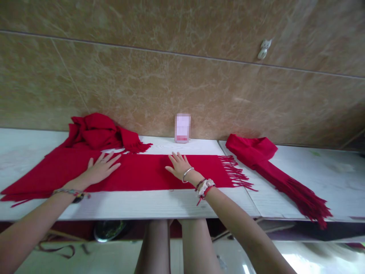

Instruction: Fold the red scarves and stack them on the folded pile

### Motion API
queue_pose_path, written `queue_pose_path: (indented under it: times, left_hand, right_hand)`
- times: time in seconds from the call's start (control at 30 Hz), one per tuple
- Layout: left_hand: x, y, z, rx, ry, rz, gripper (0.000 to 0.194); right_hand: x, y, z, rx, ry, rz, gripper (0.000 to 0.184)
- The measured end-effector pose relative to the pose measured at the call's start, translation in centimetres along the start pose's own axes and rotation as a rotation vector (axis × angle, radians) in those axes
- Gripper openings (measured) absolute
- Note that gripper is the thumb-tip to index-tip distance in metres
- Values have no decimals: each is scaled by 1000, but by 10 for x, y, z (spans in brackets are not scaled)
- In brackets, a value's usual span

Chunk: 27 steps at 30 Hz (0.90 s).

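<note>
A red fringed scarf (148, 173) lies spread flat along a white table, its fringe pointing right. My left hand (104, 167) rests on the scarf's left part, fingers spread. Nearer the fringe, my right hand (179, 167) lies on the cloth with its fingers apart too. Neither hand grips anything. Behind my left hand sits a crumpled heap of red cloth (95, 133) with a fringed end; where it parts from the spread scarf I cannot tell. To the right, another red scarf (253, 152) lies loosely folded, its fringe hanging at the table's front edge.
The white table (171, 203) runs along a brown marbled wall (142, 83). A small pinkish box-like item (182, 127), blurred out, stands against the wall. A white cat-shaped hook (264, 49) is fixed higher up. Below the table is a round dark dish (110, 230).
</note>
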<state>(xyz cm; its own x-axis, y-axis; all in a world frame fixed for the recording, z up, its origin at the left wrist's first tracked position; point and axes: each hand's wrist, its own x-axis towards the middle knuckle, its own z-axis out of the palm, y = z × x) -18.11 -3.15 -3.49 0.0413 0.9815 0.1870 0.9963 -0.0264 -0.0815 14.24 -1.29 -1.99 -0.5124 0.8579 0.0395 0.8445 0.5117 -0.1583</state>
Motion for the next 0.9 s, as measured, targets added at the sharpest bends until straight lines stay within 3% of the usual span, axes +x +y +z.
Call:
queue_pose_path:
  times: [0.07, 0.17, 0.27, 0.47, 0.57, 0.63, 0.7, 0.77, 0.9]
  left_hand:
    - [-3, 18, -1, -38, -189, 54, 53]
    - [-8, 32, -4, -50, -261, 95, 54]
    - [-11, 29, -7, -33, -258, 103, 54]
    - [-14, 23, -9, -48, -272, 90, 54]
    - [-14, 25, -10, -68, -307, 75, 54]
    - [-11, 29, -11, -78, -323, 58, 54]
    - [-5, 38, -13, -95, -309, 57, 54]
    - [3, 54, -16, -125, -283, 72, 54]
    - [10, 88, -17, -179, -243, 100, 55]
  right_hand:
    - [3, -13, 8, 6, -29, -40, 63]
    - [-2, -8, 14, -13, -66, -40, 61]
    - [-17, 24, 15, -74, -66, 25, 59]
    - [-65, 114, 12, -220, -9, 221, 52]
    - [-80, 134, 6, -280, -36, 290, 43]
    - [-78, 128, 0, -280, -40, 326, 40]
    - [-66, 104, -4, -243, 15, 349, 44]
    - [-46, 66, -4, -166, 65, 259, 52]
    - [-11, -11, 7, 4, 46, 4, 61]
